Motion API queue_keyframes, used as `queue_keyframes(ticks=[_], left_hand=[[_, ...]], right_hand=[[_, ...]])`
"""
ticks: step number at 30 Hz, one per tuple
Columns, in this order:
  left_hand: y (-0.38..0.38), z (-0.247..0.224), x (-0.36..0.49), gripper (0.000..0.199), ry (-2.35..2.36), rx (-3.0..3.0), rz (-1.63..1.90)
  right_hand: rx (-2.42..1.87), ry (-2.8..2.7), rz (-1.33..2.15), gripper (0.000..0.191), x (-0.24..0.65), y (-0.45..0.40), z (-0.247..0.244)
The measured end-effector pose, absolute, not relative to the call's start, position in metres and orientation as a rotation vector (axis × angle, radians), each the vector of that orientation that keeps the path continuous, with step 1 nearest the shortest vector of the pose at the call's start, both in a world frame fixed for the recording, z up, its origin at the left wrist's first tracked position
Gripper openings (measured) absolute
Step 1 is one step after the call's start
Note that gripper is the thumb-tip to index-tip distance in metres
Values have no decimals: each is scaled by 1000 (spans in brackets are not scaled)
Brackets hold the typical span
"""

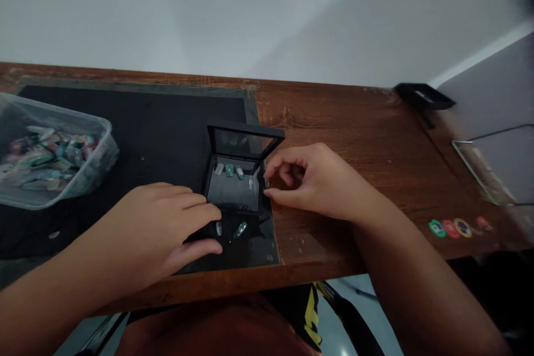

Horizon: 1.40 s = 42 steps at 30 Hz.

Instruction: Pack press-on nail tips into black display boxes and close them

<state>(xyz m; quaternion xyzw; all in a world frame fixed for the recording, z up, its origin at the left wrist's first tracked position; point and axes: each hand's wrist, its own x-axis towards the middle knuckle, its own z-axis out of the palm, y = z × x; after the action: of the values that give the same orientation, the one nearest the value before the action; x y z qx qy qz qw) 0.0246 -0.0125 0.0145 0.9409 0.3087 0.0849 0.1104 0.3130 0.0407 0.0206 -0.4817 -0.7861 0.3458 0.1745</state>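
A small black display case stands with its windowed lid raised. Several false nails lie in its upper part, some green, one whitish and clear. My right hand is at the case's right side, thumb and forefinger pinched about a small pale piece that looks like a false nail. In front of the case, my left hand has thumb and forefinger apart, with a clear false nail by the fingertips. A glittery green false nail lies on the black mat.
A clear plastic tub full of mixed false nails stands at left on the mat. Farther right on the wooden table are a black tray-like object and several colourful round pieces. A wall runs along the back.
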Motion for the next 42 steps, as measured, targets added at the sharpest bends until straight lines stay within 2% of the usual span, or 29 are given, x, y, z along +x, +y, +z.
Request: queue_keyframes(ticks=[4,10,16,21,27,36,42], left_hand=[[-14,13,26,46,807,2830,262],[-11,11,25,51,643,2916,286],[-13,11,24,39,718,2761,241],[-10,16,24,28,827,2553,321],[-3,28,17,21,998,2552,440],[1,26,13,20,1091,2566,433],[2,28,13,20,1089,2569,408]], right_hand=[[-1329,-2183,1168,14,312,39,22],[-1316,-2119,1277,17,309,40,16],[-1384,-2096,1217,23,303,42,7],[-1379,-2091,1208,22,304,40,9],[-1401,-2075,1108,37,298,36,8],[-1444,-2233,898,19,298,32,12],[-1350,-2289,890,22,298,31,14]])
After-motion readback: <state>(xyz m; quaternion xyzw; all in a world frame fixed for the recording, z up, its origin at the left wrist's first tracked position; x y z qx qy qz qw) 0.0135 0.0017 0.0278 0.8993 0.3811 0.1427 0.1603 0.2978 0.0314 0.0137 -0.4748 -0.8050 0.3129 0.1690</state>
